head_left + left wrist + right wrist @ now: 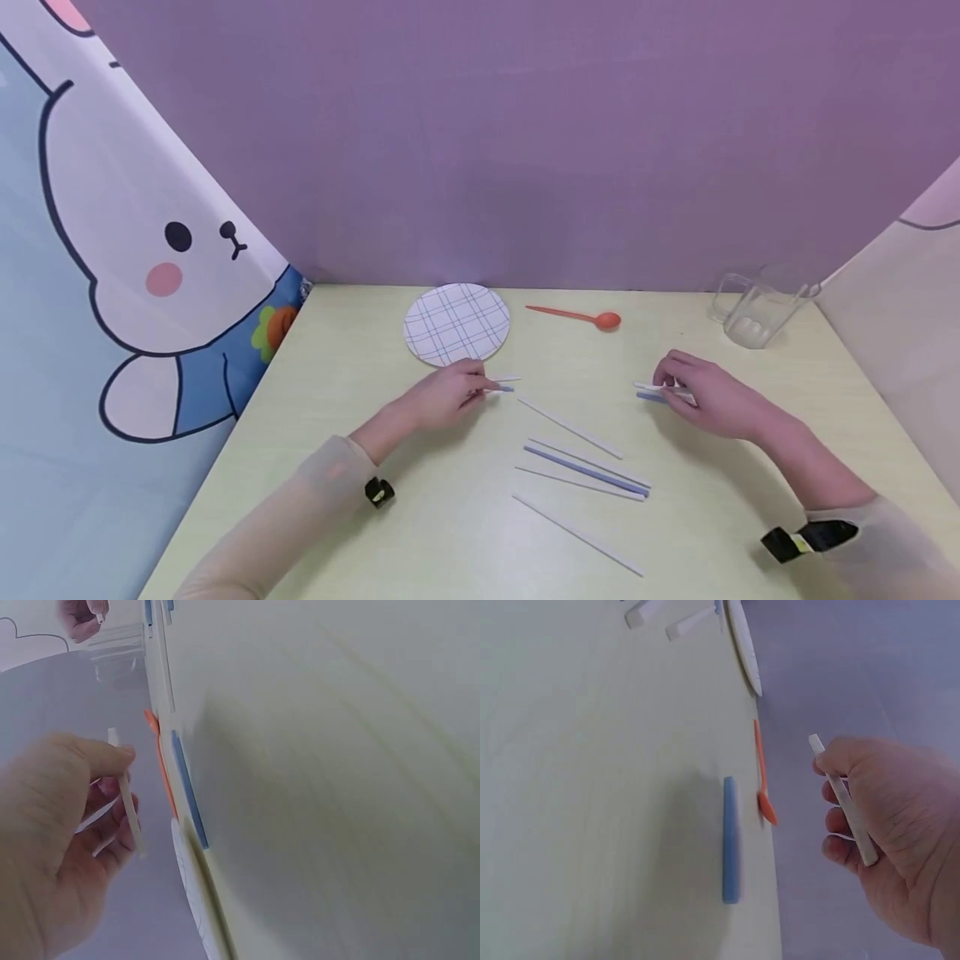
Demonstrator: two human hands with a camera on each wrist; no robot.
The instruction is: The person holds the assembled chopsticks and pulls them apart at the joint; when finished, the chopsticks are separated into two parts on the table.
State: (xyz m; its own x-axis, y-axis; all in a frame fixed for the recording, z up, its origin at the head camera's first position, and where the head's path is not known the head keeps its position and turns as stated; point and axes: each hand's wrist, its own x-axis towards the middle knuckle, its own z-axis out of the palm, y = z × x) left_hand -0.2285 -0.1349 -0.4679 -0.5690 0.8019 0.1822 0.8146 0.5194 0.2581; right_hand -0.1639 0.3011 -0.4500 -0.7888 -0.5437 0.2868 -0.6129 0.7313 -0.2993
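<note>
Between thumb and fingers, my left hand [450, 395] pinches a short white stick [127, 796], just in front of the checked plate. A blue stick [189, 791] lies on the table near that hand. On the right, my right hand [716, 398] holds another short white stick [846, 802] between thumb and fingers, with a blue stick [731, 840] lying on the table close by. In the head view a long blue stick [585, 472] lies slantwise between the arms, among several thin white sticks [576, 535]. Fingers partly cover both held sticks in the head view.
At the back lies a round white plate [456, 323] with blue grid lines. An orange spoon [606, 320] rests to its right. A clear pitcher [750, 321] stands at the table's back right corner. A purple cloth [525, 167] hangs behind the table.
</note>
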